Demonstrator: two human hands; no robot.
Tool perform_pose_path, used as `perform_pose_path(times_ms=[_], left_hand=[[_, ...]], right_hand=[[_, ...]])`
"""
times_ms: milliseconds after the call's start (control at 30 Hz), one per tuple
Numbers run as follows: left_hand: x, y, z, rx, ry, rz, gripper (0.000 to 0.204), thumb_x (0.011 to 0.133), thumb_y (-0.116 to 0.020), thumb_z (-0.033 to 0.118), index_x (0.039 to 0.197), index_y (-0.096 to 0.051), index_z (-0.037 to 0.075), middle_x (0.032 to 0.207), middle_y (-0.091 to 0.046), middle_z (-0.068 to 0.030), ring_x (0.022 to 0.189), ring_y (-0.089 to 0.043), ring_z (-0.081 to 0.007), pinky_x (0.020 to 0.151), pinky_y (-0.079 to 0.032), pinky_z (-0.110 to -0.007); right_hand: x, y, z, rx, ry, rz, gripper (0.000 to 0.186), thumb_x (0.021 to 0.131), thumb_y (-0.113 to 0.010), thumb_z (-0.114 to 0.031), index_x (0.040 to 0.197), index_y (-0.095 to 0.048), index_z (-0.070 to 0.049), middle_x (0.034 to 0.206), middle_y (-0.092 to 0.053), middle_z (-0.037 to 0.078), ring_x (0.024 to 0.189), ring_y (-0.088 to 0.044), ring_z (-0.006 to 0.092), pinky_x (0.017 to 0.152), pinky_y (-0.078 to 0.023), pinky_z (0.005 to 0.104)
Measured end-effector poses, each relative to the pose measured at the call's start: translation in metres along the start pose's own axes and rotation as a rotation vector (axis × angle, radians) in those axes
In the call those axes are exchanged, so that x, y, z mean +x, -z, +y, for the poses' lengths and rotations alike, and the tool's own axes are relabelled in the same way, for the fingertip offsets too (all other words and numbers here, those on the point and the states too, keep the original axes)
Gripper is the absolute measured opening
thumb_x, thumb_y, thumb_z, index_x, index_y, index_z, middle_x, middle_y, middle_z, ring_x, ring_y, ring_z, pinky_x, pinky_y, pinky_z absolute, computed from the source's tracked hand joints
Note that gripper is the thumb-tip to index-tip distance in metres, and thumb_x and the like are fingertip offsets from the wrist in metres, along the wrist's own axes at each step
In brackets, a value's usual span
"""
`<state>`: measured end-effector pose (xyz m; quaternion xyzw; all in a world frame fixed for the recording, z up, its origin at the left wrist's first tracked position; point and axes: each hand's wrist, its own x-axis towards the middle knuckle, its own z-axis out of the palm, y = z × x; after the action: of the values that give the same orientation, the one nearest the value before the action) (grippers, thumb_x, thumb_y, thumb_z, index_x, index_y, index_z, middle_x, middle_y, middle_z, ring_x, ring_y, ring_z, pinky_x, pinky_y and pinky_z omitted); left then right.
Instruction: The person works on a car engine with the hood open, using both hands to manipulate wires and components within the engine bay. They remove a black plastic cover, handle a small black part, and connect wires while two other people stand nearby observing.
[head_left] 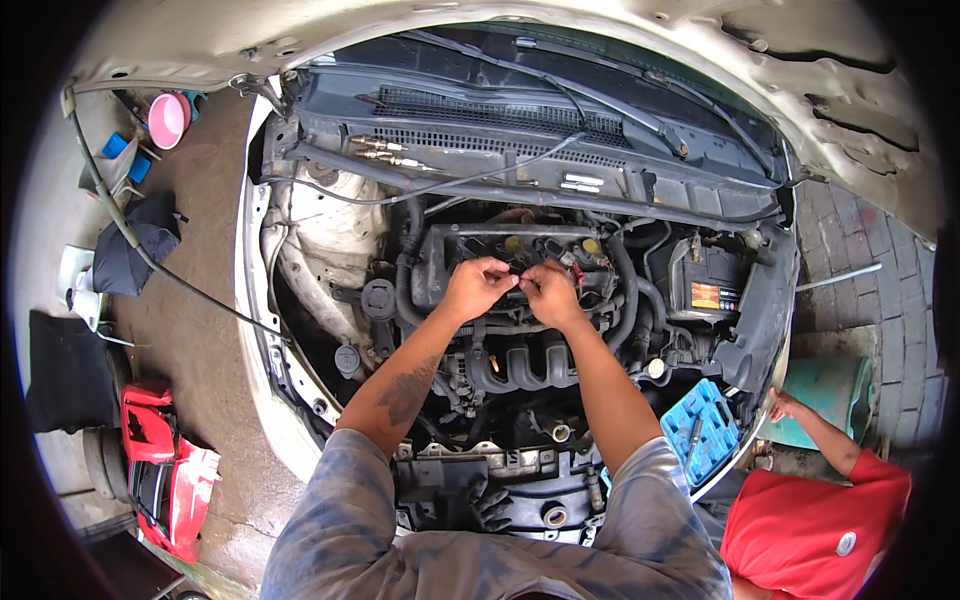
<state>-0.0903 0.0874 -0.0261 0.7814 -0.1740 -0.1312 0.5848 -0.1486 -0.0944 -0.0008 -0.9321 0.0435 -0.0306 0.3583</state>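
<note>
My left hand (480,288) and my right hand (551,294) meet over the top of the engine (435,262), thumbs and fingers pinched close together. Between the fingertips is something small and dark, too small to name. Just beyond my hands, dark ignition coils (552,250) and round yellowish parts (591,246) sit on the engine top. Several spark plugs (390,157) lie on the ledge below the windshield, to the far left of my hands. Silvery cylindrical pieces (582,183) lie farther right on that ledge.
A battery (712,275) stands right of the engine. An open blue tool case (699,432) rests at the front right, beside a co-worker in a red shirt (820,525). A dark glove (489,506) lies near me. The raised hood (690,40) hangs overhead; a prop rod (150,255) crosses left.
</note>
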Motion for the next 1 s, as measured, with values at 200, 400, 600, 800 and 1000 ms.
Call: perform_pose_path(times_ms=[200,400,600,800,1000], left_hand=[[-0.001,0.004,0.002,-0.006,0.061,-0.095,0.022,0.084,-0.079,0.01,0.103,-0.072,0.0,0.092,-0.073,-0.0074,0.079,-0.065,-0.0098,0.074,-0.054,-0.027],[0.006,0.013,0.004,-0.001,0.047,-0.196,0.019,0.09,-0.073,0.012,0.105,-0.071,0.0,0.086,-0.069,-0.0025,0.079,-0.062,-0.009,0.073,-0.051,-0.027],[0.002,0.005,0.006,0.066,0.063,-0.168,0.027,0.092,-0.075,0.023,0.099,-0.073,-0.003,0.081,-0.071,-0.0066,0.075,-0.062,-0.009,0.071,-0.051,-0.028],[0.006,-0.001,0.002,0.045,0.204,-0.247,0.027,0.097,-0.066,0.025,0.102,-0.071,-0.002,0.083,-0.072,-0.0105,0.077,-0.066,-0.0168,0.071,-0.051,-0.034],[0.012,0.008,0.013,0.695,-0.174,-0.244,0.049,0.102,-0.046,0.04,0.087,-0.069,0.0,0.091,-0.071,-0.024,0.093,-0.067,-0.0446,0.082,-0.053,-0.054]], right_hand=[[0.0,0.0,-0.002,-0.013,0.028,0.015,0.011,0.084,-0.073,-0.016,0.091,-0.074,-0.007,0.096,-0.066,0.015,0.099,-0.064,0.0373,0.088,-0.052,0.0462],[0.002,-0.001,0.008,0.021,-0.013,0.014,0.011,0.084,-0.072,-0.015,0.091,-0.073,-0.007,0.096,-0.067,0.016,0.099,-0.064,0.0377,0.088,-0.052,0.0463],[0.002,-0.003,0.007,-0.005,0.039,-0.004,0.013,0.084,-0.072,-0.016,0.092,-0.073,-0.006,0.096,-0.067,0.015,0.098,-0.063,0.0377,0.089,-0.051,0.0458],[0.001,-0.007,0.008,-0.003,0.033,0.015,0.013,0.084,-0.072,-0.017,0.092,-0.074,-0.007,0.095,-0.067,0.014,0.098,-0.064,0.0372,0.09,-0.051,0.0462],[0.001,-0.01,0.006,0.006,0.081,0.033,0.013,0.086,-0.071,-0.015,0.092,-0.072,-0.004,0.094,-0.066,0.017,0.095,-0.064,0.0383,0.084,-0.052,0.0461]])
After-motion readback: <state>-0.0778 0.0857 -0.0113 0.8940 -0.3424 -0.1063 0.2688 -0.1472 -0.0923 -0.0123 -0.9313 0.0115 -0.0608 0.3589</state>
